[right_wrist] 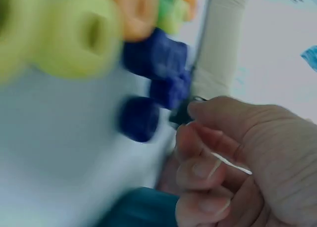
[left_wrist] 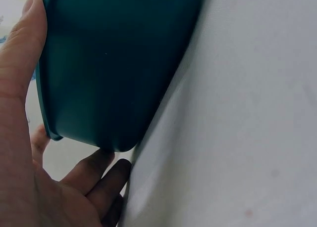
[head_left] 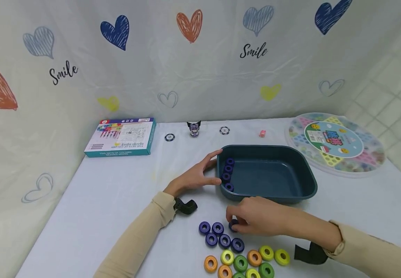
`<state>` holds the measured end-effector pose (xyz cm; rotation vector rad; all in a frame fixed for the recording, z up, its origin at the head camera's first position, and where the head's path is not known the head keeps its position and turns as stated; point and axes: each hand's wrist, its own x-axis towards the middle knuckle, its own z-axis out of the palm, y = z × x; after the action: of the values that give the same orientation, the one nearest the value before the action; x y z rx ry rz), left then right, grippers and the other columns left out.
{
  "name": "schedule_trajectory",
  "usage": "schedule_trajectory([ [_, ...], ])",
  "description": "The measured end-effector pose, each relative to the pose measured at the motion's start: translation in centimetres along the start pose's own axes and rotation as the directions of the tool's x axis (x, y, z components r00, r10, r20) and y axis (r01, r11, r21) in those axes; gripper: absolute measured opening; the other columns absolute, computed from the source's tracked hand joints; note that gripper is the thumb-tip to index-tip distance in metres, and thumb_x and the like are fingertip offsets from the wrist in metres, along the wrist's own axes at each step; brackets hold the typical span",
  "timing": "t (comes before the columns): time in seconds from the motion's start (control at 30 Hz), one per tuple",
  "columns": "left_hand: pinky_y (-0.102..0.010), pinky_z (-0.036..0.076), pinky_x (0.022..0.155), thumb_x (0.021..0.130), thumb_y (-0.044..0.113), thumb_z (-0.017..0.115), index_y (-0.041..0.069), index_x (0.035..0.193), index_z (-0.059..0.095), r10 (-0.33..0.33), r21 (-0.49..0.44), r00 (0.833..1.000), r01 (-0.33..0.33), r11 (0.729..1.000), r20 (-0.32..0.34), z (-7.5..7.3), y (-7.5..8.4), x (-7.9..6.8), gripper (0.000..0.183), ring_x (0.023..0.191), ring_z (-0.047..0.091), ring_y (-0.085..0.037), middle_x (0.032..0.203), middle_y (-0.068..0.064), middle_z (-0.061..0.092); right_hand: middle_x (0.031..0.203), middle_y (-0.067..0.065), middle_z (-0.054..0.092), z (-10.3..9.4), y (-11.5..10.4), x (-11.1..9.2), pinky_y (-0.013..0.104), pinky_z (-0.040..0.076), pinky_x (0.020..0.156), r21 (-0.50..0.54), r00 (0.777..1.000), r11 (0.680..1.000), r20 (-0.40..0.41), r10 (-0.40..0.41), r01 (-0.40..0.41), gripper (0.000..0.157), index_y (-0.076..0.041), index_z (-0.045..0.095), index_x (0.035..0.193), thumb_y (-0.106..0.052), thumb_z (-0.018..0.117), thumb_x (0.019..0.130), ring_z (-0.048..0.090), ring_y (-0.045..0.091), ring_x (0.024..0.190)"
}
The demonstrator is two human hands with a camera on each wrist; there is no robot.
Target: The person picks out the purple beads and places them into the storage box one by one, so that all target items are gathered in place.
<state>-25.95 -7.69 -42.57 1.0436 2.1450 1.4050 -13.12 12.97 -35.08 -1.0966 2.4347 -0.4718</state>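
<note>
My left hand [head_left: 200, 175] rests against the left end of a dark teal basin [head_left: 266, 173], thumb and fingers spread apart along its outside. In the left wrist view the thumb lies by the rim and the fingertips touch the wall. Inside the basin, several purple rings [head_left: 226, 177] line the left wall. In front of it, my right hand [head_left: 256, 216] reaches down over a purple ring [right_wrist: 139, 119], its fingers bent. The right wrist view shows a gap between thumb and forefinger, with that ring apart from them. Several more purple rings [head_left: 218, 228] lie to its left.
Yellow, orange and green rings [head_left: 240, 263] lie at the table's near edge. Behind stand a flat box [head_left: 120, 137], a small figurine [head_left: 194, 129], two round chips [head_left: 224, 130] and a tiny red piece [head_left: 262, 133]. A large round bead case [head_left: 336, 144] lies at the right.
</note>
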Motion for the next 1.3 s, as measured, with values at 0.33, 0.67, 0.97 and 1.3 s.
schedule_trajectory([
  [0.33, -0.046, 0.016, 0.105, 0.075, 0.050, 0.067, 0.031, 0.145, 0.010, -0.014, -0.020, 1.000, 0.014, 1.000, 0.012, 0.1, 1.0, -0.6, 0.093, 0.131, 0.025, -0.014, 0.145, -0.007, 0.027, 0.065, -0.021, 0.050, 1.6, 1.7, -1.3, 0.018, 0.040, 0.051, 0.043, 0.998, 0.999, -0.062, -0.023, 0.026, 0.009, -0.026, 0.059, 0.090, -0.029, 0.064, 0.084, 0.046, -0.004, 0.054],
  [0.67, -0.042, 0.018, 0.105, 0.070, 0.059, 0.066, 0.045, 0.141, 0.011, -0.023, 0.006, 0.999, 0.023, 1.000, -0.030, 0.5, -1.4, 0.0, 0.092, 0.128, 0.027, -0.004, 0.142, 0.010, 0.029, 0.067, -0.018, 0.052, 2.4, 3.5, -1.9, 0.017, 0.040, 0.052, 0.186, 0.999, 0.982, -0.028, -0.017, 0.022, 0.019, -0.027, 0.061, 0.103, -0.029, 0.064, 0.084, 0.045, -0.002, 0.056],
  [0.97, -0.044, 0.018, 0.105, 0.072, 0.058, 0.065, 0.041, 0.142, 0.009, 0.026, 0.011, 1.000, -0.026, 1.000, -0.008, 0.5, -1.2, 0.2, 0.091, 0.130, 0.027, -0.010, 0.144, 0.003, 0.026, 0.072, -0.006, 0.057, 2.7, 6.8, -5.0, 0.018, 0.041, 0.049, 0.511, 0.999, 0.859, 0.001, -0.038, 0.033, 0.024, -0.020, 0.060, 0.110, -0.025, 0.062, 0.086, 0.046, 0.000, 0.054],
  [1.3, -0.044, 0.018, 0.105, 0.071, 0.059, 0.064, 0.040, 0.142, 0.009, 0.009, 0.017, 1.000, -0.009, 1.000, -0.009, 0.3, -1.0, 0.2, 0.092, 0.130, 0.026, -0.010, 0.144, 0.004, 0.027, 0.074, 0.000, 0.058, 3.1, 9.0, -8.3, 0.022, 0.045, 0.048, 0.676, 0.997, 0.734, 0.077, 0.018, -0.066, 0.030, -0.010, 0.057, 0.116, -0.015, 0.061, 0.087, 0.049, 0.004, 0.054],
])
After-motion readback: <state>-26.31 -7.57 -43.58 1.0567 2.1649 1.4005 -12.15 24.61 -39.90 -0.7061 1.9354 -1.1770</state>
